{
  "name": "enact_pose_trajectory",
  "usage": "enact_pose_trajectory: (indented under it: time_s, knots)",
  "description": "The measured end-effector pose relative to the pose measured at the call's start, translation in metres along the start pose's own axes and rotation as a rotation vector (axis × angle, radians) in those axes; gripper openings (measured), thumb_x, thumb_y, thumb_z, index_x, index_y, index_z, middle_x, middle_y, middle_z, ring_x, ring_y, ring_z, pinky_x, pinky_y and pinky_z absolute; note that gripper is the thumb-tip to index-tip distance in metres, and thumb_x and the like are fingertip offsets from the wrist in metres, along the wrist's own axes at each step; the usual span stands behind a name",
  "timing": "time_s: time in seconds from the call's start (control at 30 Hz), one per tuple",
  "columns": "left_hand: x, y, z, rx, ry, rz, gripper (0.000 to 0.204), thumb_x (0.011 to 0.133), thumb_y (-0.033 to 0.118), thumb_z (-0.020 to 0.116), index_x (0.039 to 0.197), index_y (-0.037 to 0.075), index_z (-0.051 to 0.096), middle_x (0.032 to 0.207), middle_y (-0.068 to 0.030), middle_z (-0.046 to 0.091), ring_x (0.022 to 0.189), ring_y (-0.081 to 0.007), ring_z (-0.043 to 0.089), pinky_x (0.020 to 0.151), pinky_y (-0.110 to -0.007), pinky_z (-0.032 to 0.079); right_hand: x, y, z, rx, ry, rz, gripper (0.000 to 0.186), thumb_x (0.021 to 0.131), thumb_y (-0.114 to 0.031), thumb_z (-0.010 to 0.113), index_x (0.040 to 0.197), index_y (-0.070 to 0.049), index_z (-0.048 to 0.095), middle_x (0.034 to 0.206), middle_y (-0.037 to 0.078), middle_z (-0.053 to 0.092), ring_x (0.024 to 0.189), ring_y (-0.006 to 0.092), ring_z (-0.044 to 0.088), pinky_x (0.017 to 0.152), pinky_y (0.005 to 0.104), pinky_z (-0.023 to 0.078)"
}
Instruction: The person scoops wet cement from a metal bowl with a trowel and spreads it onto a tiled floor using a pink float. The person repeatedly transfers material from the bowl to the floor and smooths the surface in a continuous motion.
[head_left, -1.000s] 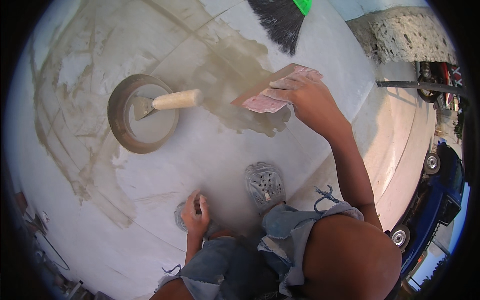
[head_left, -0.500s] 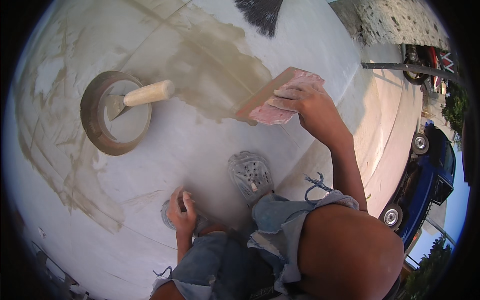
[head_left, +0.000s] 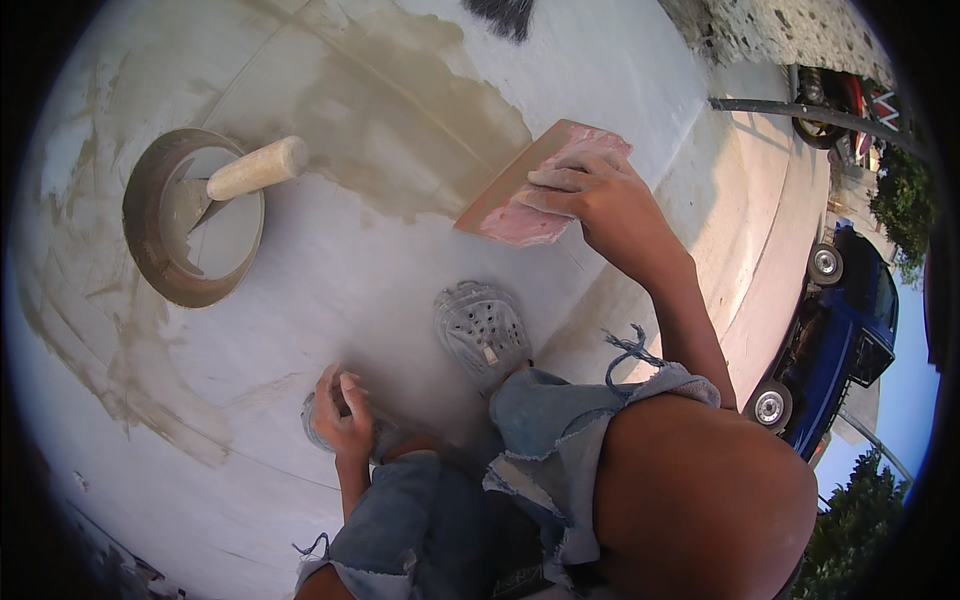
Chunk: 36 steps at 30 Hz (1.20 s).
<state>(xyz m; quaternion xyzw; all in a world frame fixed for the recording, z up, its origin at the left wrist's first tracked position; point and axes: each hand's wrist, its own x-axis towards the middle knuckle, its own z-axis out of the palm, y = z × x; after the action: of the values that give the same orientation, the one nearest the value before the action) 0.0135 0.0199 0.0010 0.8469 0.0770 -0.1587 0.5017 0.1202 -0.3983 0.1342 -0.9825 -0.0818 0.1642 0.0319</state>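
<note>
My right hand (head_left: 575,185) grips a flat rubber spreader (head_left: 510,190), its pinkish back crusted with filler and its brown edge lying against the floor. Thin grey-brown filler (head_left: 410,120) is smeared wet over the floor just left of that edge. Down by my left shoe, my left hand (head_left: 342,412) hangs with fingers loosely bent and apart, and nothing shows in it. A round metal pan (head_left: 150,235) stands to the left with pale wet mix in it. Inside leans a putty knife (head_left: 258,170), its wooden handle jutting over the rim.
Dark brush bristles (head_left: 503,15) show at the far edge. My grey clog (head_left: 482,330) stands on the pale floor (head_left: 330,300). Off right are a step edge, a rough stone block (head_left: 790,35), a blue pickup (head_left: 850,330) and a motorcycle (head_left: 825,110).
The pan, brush, shoes and both hands all appear shifted slightly left, as the view has moved. The right hand still holds the spreader at the smear's edge.
</note>
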Motion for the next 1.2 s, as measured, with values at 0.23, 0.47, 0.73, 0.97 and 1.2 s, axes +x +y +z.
enact_pose_trajectory:
  time_s: [0.23, 0.47, 0.73, 0.97, 1.2]
  knots:
    - [0.001, -0.002, 0.0, 0.044, -0.024, 0.002, 0.028, 0.108, 0.014, 0.062, 0.13, -0.004, 0.067, 0.092, -0.0102, 0.074, 0.071, -0.0156, 0.071, 0.065, -0.029, 0.058, 0.0, -0.001, -0.023, -0.034, 0.038, 0.107, 0.056, 0.086, 0.009, 0.063, 0.126, -0.026, 0.08, 0.137, -0.004, 0.073, 0.132, 0.0258, 0.062, 0.114, 0.045, 0.048]
    - [0.001, -0.001, 0.001, 0.017, -0.007, -0.026, 0.028, 0.108, 0.013, 0.062, 0.129, -0.004, 0.068, 0.09, -0.0104, 0.075, 0.071, -0.0151, 0.071, 0.066, -0.029, 0.058, 0.024, -0.013, -0.005, -0.091, 0.04, -0.124, 0.05, 0.086, 0.004, 0.063, 0.125, -0.023, 0.081, 0.135, -0.004, 0.074, 0.13, 0.024, 0.061, 0.114, 0.0434, 0.048]
    - [-0.001, 0.001, -0.004, 0.017, 0.002, -0.043, 0.028, 0.108, 0.013, 0.061, 0.129, -0.005, 0.069, 0.092, -0.011, 0.075, 0.072, -0.0149, 0.071, 0.066, -0.028, 0.058, -0.007, 0.004, 0.001, -0.108, -0.048, -0.133, 0.04, 0.092, -0.005, 0.061, 0.124, -0.021, 0.08, 0.135, -0.004, 0.073, 0.129, 0.0231, 0.062, 0.113, 0.0406, 0.047]
    - [0.002, 0.002, 0.003, -0.015, -0.033, -0.04, 0.029, 0.109, 0.014, 0.062, 0.13, -0.005, 0.068, 0.093, -0.011, 0.075, 0.072, -0.0149, 0.07, 0.066, -0.028, 0.058, -0.013, 0.011, -0.042, 0.118, 0.018, 0.116, 0.054, 0.087, 0.008, 0.066, 0.134, -0.015, 0.075, 0.13, 0.006, 0.075, 0.115, 0.0304, 0.067, 0.103, 0.0411, 0.054]
    - [0.0, 0.0, -0.001, -0.005, -0.001, -0.034, 0.029, 0.11, 0.015, 0.061, 0.13, -0.004, 0.068, 0.093, -0.0099, 0.074, 0.07, -0.0126, 0.069, 0.063, -0.027, 0.056, -0.014, 0.016, -0.046, 0.409, 0.084, 0.309, 0.035, 0.1, -0.005, 0.065, 0.134, 0.004, 0.065, 0.107, 0.019, 0.075, 0.09, 0.0237, 0.069, 0.086, 0.0358, 0.056]
